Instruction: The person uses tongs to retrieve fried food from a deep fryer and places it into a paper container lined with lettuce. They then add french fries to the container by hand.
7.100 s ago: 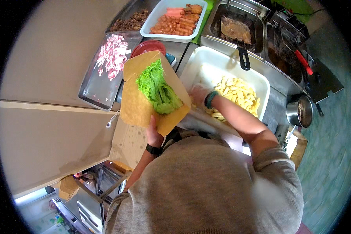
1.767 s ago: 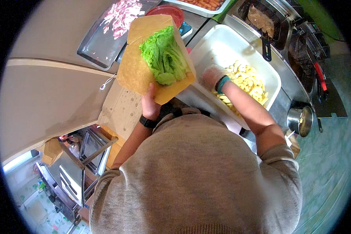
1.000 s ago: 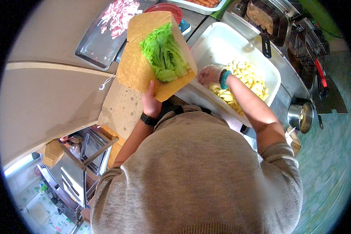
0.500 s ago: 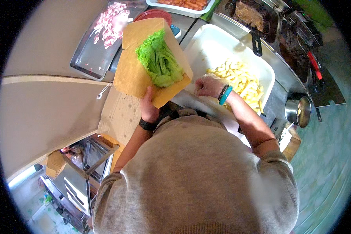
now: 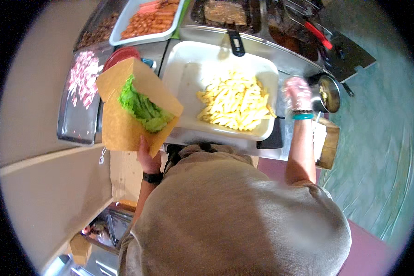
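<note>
My left hand [image 5: 149, 160] grips an open brown paper takeaway box [image 5: 118, 126] by its lower edge, with the thumb on the inside. Green lettuce leaves [image 5: 147, 112] lie in the box. Off to the right, my right hand [image 5: 298, 94], in a clear plastic glove, is stretched past the white tray [image 5: 178, 69] of French fries [image 5: 237, 102]. It is close to the left side of a small metal pot [image 5: 336, 99], which holds some pale food. Motion smears its fingers, so whether they hold anything does not show.
Chopped pink and white pieces [image 5: 84, 76] lie on a metal tray [image 5: 73, 126] at the left. Behind stand a tray of sausages [image 5: 152, 23], a red round lid [image 5: 120, 56] and a fryer [image 5: 223, 13] with a black handle [image 5: 236, 43]. A wooden box [image 5: 329, 145] sits at the right.
My right hand has swung from the fries tray's near left part to the right, beside the pot. My view has shifted right; the box with the lettuce stays in my left hand.
</note>
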The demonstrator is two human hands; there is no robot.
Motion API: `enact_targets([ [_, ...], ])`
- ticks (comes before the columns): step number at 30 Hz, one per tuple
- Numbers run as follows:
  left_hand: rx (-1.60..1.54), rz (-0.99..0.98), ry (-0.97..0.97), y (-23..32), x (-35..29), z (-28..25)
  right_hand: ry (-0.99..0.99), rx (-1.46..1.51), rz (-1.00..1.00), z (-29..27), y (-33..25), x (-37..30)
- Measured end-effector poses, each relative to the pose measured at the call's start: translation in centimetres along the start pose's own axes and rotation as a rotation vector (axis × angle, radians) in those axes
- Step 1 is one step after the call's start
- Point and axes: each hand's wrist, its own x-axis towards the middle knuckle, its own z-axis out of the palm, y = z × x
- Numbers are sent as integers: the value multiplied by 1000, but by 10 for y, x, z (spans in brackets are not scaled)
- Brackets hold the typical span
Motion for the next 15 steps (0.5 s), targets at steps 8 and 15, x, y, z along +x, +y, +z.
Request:
enact_targets([
  [8, -116, -111, -77, 6, 15, 13, 604, -1344, 478, -205, 45, 12],
  [15, 226, 60, -82, 4, -1, 11, 827, -1433, 3, -150, 24, 13],
])
